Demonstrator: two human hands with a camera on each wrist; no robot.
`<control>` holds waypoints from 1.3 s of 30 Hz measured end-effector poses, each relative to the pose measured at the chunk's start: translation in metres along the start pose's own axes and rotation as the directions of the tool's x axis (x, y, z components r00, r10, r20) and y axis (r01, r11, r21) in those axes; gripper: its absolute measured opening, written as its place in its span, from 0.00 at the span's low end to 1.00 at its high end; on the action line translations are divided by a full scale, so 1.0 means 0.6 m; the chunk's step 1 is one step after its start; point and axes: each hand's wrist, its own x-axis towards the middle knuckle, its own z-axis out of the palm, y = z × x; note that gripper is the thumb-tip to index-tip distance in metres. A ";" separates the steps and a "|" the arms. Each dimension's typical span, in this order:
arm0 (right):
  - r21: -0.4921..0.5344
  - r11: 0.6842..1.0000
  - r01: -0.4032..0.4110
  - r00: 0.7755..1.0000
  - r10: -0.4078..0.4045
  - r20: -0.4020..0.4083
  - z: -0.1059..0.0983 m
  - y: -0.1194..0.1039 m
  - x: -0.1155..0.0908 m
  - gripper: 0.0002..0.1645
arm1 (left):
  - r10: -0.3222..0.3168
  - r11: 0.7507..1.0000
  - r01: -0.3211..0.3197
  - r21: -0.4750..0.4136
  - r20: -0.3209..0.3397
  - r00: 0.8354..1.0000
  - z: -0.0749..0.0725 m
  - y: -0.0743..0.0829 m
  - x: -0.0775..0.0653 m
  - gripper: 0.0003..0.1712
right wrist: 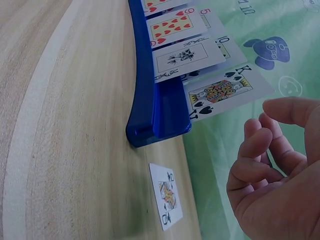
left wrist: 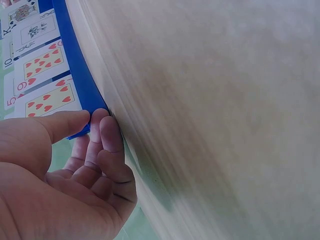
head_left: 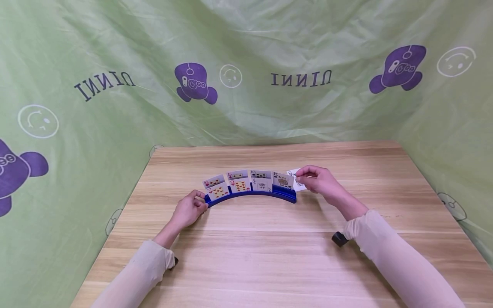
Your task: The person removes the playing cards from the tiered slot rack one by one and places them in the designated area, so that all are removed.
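A curved blue playing card holder (head_left: 252, 194) stands on the table, bearing two rows of cards. My left hand (head_left: 189, 209) pinches its left end between thumb and fingers. The front row shows a seven of hearts (head_left: 218, 192), a nine of hearts (head_left: 240, 185) and a joker (head_left: 262, 185). Behind them stand several more cards, with the king of spades (right wrist: 220, 95) at the right end. My right hand (right wrist: 275, 165) hovers past that end, fingers bent and thumb near the index fingertip, with nothing visible between them. A queen card (right wrist: 167, 197) lies face up on the table beyond the holder's right end.
The wooden table (head_left: 246, 252) reaches back to a green printed curtain (head_left: 246, 115), which also hangs along both sides. A small black object (head_left: 340, 238) shows at the right sleeve cuff.
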 end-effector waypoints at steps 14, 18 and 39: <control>-0.033 0.999 -0.015 1.000 0.016 0.008 0.011 -0.003 0.006 0.19 | 0.004 1.000 -0.004 -0.001 -0.020 1.000 0.003 -0.002 -0.002 0.16; -0.035 0.999 -0.010 1.000 0.010 0.011 0.014 -0.003 0.008 0.18 | 0.006 1.000 -0.006 0.005 -0.020 1.000 0.003 -0.003 -0.002 0.15; -0.187 0.978 0.091 0.995 -0.096 -0.020 0.017 -0.001 0.011 0.13 | -0.006 1.000 0.006 -0.003 -0.015 1.000 0.001 0.001 -0.002 0.16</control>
